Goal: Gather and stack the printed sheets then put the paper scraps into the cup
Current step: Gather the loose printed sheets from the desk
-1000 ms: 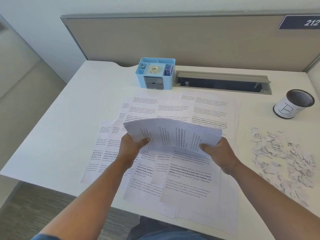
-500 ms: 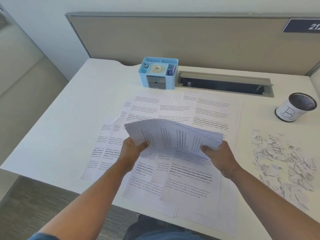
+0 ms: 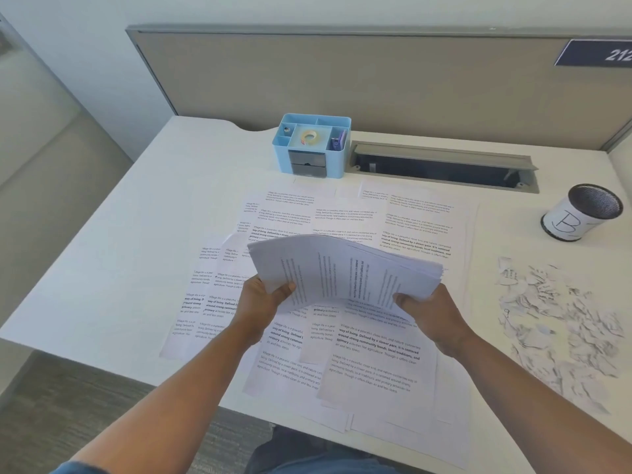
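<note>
Broadly, the white bench (image 3: 119,241) is covered across its middle by loose printed sheets (image 3: 372,357), overlapping and reaching the near edge. Above them a gathered stack of sheets (image 3: 335,271) is held in the air, its edges uneven. The left hand (image 3: 263,299) grips the stack's near left corner, thumb on top; the right hand (image 3: 431,313) grips its near right edge. Paper scraps (image 3: 561,319) lie heaped at the right. A blue desk organiser (image 3: 313,145) stands far centre, and the cup (image 3: 581,213), marked "B", stands far right.
</note>
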Demonstrator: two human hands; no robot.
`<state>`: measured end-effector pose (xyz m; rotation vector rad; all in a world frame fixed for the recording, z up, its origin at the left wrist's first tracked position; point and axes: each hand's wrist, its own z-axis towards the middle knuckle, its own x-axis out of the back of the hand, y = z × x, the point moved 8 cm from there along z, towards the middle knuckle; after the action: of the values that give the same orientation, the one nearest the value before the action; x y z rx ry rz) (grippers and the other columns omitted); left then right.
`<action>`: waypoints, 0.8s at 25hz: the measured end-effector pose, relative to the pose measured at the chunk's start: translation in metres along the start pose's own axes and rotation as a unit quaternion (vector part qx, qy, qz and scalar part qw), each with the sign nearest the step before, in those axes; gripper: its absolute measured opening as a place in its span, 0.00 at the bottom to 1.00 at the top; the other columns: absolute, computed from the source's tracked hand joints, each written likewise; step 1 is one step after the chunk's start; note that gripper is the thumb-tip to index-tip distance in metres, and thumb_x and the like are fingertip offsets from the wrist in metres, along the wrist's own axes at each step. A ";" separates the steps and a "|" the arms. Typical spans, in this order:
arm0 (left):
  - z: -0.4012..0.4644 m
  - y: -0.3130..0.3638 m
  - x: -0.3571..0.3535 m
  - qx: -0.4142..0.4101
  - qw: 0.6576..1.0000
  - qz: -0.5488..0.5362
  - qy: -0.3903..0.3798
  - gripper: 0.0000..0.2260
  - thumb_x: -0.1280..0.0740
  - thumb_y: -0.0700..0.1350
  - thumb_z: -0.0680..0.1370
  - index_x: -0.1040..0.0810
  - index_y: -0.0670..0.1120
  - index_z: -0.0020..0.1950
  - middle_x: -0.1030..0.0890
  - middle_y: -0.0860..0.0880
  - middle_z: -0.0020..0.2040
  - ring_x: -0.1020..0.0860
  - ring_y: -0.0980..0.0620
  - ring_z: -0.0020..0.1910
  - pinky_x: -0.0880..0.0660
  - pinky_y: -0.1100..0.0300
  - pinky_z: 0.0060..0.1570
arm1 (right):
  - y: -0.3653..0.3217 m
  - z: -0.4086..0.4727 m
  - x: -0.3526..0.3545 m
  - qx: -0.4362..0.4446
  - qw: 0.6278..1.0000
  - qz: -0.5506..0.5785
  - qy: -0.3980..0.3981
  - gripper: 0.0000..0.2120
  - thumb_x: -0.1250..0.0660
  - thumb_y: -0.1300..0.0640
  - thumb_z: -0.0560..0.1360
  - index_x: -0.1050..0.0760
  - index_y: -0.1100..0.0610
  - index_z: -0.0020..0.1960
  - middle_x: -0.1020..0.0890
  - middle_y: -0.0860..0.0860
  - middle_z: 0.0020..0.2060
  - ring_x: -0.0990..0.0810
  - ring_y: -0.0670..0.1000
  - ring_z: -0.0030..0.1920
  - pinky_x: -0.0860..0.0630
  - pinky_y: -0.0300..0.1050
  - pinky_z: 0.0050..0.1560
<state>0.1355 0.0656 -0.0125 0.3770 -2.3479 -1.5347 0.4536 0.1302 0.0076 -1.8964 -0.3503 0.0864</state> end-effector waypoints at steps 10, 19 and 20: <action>0.003 -0.013 0.005 0.017 1.000 0.003 -0.014 0.10 0.25 0.37 0.77 0.15 0.50 0.54 0.12 0.52 0.51 0.17 0.45 0.58 0.23 0.45 0.63 | 0.006 0.003 -0.006 -0.005 1.000 0.001 0.006 0.15 0.29 0.64 0.78 0.20 0.43 0.54 0.13 0.46 0.53 0.16 0.48 0.55 0.21 0.48 0.59; 0.001 -0.011 0.011 0.013 0.998 0.052 -0.035 0.10 0.27 0.38 0.79 0.16 0.48 0.59 0.12 0.53 0.54 0.16 0.48 0.56 0.22 0.44 0.64 | 0.006 0.006 -0.003 -0.028 0.999 -0.011 -0.012 0.09 0.29 0.58 0.80 0.18 0.45 0.57 0.13 0.44 0.53 0.16 0.49 0.56 0.21 0.51 0.60; -0.001 -0.007 0.014 0.012 0.998 0.057 -0.039 0.10 0.28 0.38 0.79 0.16 0.48 0.59 0.12 0.53 0.53 0.15 0.49 0.56 0.21 0.46 0.63 | 0.003 0.007 -0.003 -0.034 0.999 -0.013 -0.028 0.09 0.29 0.57 0.80 0.17 0.47 0.58 0.13 0.43 0.53 0.16 0.48 0.57 0.21 0.51 0.62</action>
<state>0.1236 0.0570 -0.0175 0.1884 -2.4047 -1.4951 0.4496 0.1346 0.0018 -1.9580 -0.4205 0.1116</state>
